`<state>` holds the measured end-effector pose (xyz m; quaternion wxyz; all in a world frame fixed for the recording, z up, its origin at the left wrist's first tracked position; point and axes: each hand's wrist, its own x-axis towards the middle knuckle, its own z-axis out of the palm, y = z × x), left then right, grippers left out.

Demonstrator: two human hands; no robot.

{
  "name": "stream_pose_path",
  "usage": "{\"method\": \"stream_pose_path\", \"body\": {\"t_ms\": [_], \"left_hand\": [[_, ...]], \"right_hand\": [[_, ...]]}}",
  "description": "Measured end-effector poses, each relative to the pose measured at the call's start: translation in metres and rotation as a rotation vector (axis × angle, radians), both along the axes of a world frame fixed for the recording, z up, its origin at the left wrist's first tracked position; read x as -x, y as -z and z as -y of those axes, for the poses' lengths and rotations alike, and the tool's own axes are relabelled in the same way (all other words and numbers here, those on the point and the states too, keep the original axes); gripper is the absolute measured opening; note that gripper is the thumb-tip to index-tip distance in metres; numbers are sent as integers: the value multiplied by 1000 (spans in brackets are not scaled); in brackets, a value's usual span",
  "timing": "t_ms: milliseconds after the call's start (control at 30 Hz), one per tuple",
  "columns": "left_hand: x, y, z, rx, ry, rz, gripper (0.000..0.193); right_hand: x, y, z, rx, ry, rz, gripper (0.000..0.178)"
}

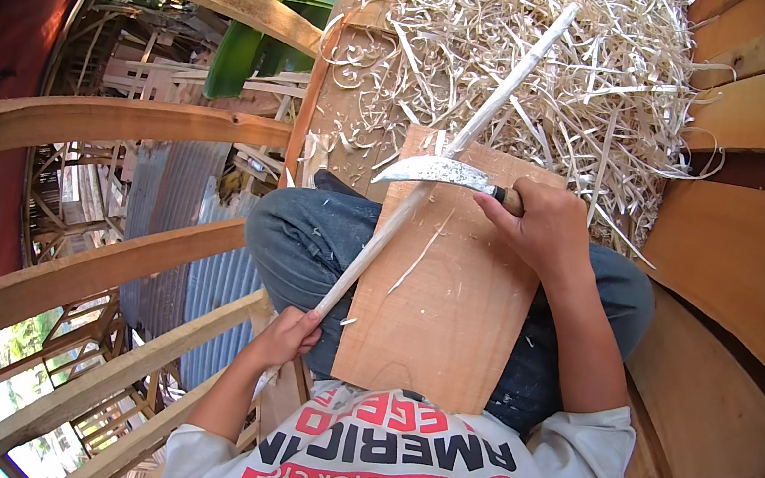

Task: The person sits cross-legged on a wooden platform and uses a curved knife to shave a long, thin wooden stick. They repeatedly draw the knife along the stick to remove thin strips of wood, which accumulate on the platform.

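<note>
My left hand [289, 336] is closed round the near end of a long pale wooden stick [380, 243], which slants away to the far right over a board. In my right hand [545, 221] is the wooden handle of a curved knife [438, 172]. Its worn, whitish blade lies across the stick, point toward the left. The flat wooden board [450, 320] rests on my crossed legs, with a thin shaving [421, 257] and small chips on it.
A heap of curled wood shavings [566, 88] covers the floor ahead. Wooden railing bars [121, 123] run along the left, with corrugated metal sheets [167, 225] and a green leaf [236, 56] beyond them. A plank wall [751, 247] stands close on the right.
</note>
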<state>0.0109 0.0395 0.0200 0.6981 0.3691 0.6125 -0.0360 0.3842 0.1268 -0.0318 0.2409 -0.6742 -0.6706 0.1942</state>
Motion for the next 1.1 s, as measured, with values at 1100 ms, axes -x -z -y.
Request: {"method": "stream_pose_path", "body": {"t_ms": [1100], "left_hand": [[5,1,-10,117,43,90,61]], "right_hand": [[-11,15,-30,58,285,159,60]]}}
